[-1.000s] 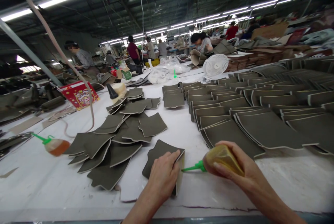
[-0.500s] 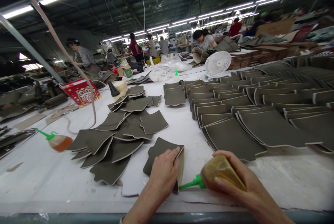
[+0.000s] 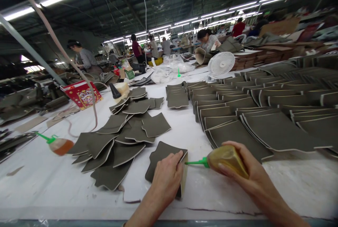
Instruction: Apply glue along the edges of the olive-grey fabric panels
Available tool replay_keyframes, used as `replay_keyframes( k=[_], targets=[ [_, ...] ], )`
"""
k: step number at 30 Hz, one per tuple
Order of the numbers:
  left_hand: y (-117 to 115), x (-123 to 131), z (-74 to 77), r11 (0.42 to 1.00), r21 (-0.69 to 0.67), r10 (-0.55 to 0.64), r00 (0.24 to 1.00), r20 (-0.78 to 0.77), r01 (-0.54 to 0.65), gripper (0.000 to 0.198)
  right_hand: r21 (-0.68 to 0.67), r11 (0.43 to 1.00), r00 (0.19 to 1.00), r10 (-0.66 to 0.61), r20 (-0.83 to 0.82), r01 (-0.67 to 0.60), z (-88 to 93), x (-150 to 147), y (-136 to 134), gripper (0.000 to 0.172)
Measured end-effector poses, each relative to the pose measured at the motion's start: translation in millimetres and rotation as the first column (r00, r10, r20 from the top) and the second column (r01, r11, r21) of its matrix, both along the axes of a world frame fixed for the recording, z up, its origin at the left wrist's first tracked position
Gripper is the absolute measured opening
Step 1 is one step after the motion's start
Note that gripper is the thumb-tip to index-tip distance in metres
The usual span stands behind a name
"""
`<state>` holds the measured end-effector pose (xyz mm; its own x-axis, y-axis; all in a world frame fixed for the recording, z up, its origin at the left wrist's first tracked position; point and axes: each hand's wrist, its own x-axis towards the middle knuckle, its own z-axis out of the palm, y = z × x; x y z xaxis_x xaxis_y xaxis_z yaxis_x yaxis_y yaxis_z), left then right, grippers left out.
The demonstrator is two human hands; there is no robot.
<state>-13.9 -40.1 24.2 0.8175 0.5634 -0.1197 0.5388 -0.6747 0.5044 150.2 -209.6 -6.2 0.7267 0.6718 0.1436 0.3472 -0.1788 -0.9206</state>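
My left hand (image 3: pixel 167 172) lies over a dark olive, leather-like piece (image 3: pixel 155 161), gripping it near its right edge with the fingers close together. That edge is turned so its pale side shows. My right hand (image 3: pixel 250 172) is wrapped round a squeeze bottle (image 3: pixel 227 158) of amber liquid, tipped on its side. Its thin green nozzle (image 3: pixel 196 162) points left, with the tip at the pale edge beside my left fingers. To the left lies a loose pile of similar pieces (image 3: pixel 126 132); to the right are overlapping rows of them (image 3: pixel 277 128).
A second squeeze bottle (image 3: pixel 61 146) lies at the left of the white table (image 3: pixel 47 184). A hose (image 3: pixel 93 107) hangs down near a red printed box (image 3: pixel 83 94). A white fan (image 3: pixel 221 64) and plastic bags (image 3: pixel 162 73) stand farther back. Several people work in the background.
My right hand has moved the bottle away from me, so the nozzle tip has gone from the near end of the pale edge up toward its far end. My left hand stays nearly in place.
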Motion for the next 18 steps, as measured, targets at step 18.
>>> replay_keyframes(
  k=[18],
  targets=[
    [2,3,2.8,1.0,-0.027,-0.008,1.0,-0.013,0.008,0.048,-0.008,1.0,0.997,0.005,0.082,-0.004,9.2,10,8,0.061]
  ],
)
